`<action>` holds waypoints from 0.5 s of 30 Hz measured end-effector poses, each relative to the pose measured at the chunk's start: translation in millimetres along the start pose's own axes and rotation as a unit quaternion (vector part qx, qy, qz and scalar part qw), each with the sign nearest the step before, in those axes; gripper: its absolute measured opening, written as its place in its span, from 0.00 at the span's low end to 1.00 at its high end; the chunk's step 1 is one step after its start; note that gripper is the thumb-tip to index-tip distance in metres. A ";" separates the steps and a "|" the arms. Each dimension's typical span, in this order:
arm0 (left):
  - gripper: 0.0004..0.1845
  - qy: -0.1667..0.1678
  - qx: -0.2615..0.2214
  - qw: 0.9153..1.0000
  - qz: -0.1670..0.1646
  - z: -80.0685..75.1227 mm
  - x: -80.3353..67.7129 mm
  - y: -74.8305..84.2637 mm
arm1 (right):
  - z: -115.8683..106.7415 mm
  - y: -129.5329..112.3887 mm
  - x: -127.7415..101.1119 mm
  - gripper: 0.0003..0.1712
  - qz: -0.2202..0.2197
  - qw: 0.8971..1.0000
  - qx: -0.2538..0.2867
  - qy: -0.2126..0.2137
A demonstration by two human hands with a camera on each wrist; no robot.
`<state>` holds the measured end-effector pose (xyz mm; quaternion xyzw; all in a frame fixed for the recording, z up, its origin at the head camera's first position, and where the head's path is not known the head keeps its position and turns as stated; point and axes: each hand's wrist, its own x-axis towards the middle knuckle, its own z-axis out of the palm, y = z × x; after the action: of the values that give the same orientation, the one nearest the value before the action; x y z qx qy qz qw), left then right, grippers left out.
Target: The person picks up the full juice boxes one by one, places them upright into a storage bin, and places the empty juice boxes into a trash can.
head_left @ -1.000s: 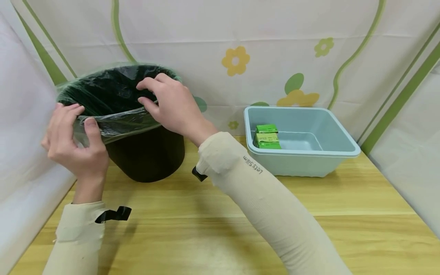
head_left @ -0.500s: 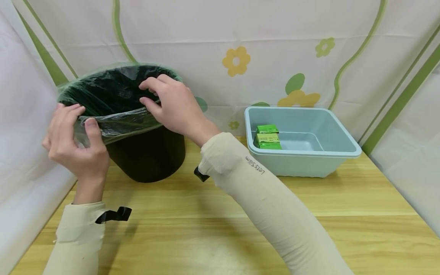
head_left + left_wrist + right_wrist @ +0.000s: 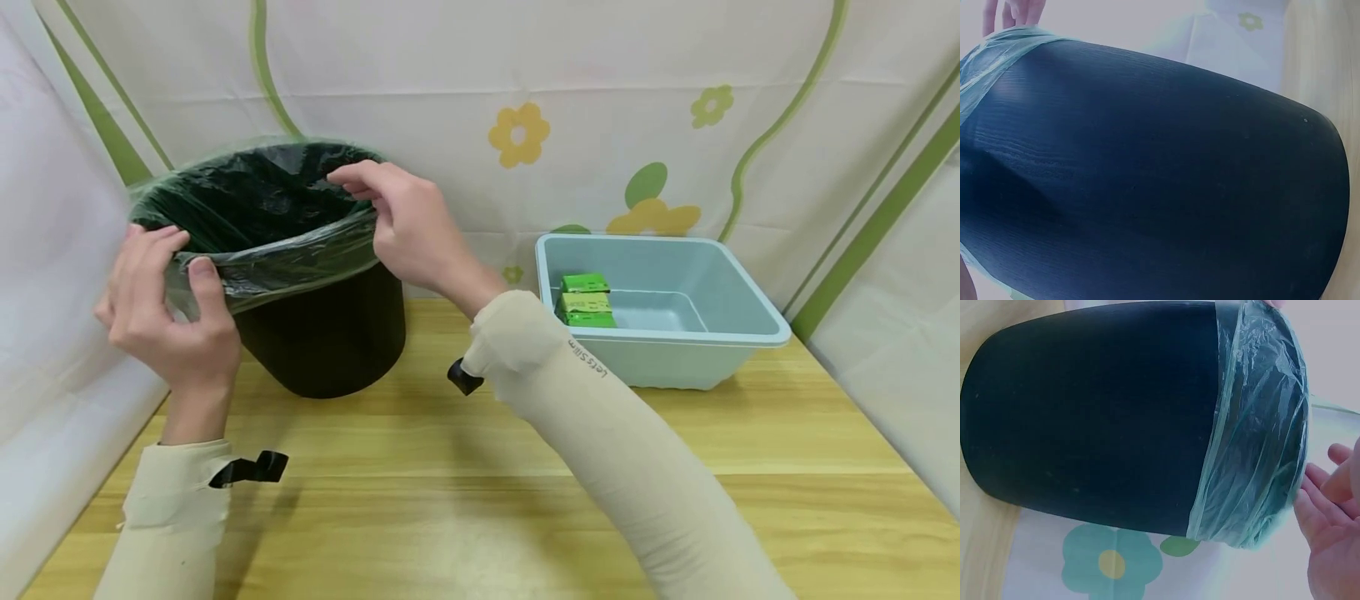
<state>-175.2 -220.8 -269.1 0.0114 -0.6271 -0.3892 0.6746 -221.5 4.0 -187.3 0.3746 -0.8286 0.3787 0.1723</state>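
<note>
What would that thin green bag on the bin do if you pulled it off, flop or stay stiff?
Probably flop: the bag is thin, see-through film, wrinkled where the left hand pinches it. It looks very light, and likely easy to tear. Stretched over the black bin, it might slip off the rim.

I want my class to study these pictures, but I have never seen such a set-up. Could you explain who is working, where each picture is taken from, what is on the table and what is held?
No machine here: a person works with two bare hands in cream sleeves. The wide picture comes from a camera on the head; the two close ones come from cameras on each wrist. On the wooden table stands a black waste bin lined with a thin green bin bag folded over its rim. The left hand pinches the bag at the near rim; the right hand pinches it at the far right rim. To the right sits a pale blue plastic tub holding small green boxes.
</note>
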 end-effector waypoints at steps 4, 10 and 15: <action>0.22 -0.001 0.000 1.000 0.001 -0.7 -0.1 3.0 | -8.1 6.1 -10.5 0.28 -0.035 0.999 -0.025 0.007; 0.24 -0.018 0.018 0.999 0.024 -5.3 4.4 4.0 | -38.3 19.4 -30.7 0.26 -0.023 0.997 -0.070 0.015; 0.31 -0.067 0.070 0.993 0.074 -8.0 14.7 13.8 | -81.4 39.1 -55.3 0.30 0.011 0.993 -0.108 0.040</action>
<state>-162.6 -222.9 -251.6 -0.0136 -0.6959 -0.2931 0.6555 -214.2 109.7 -185.0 0.3294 -0.8611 0.3036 0.2404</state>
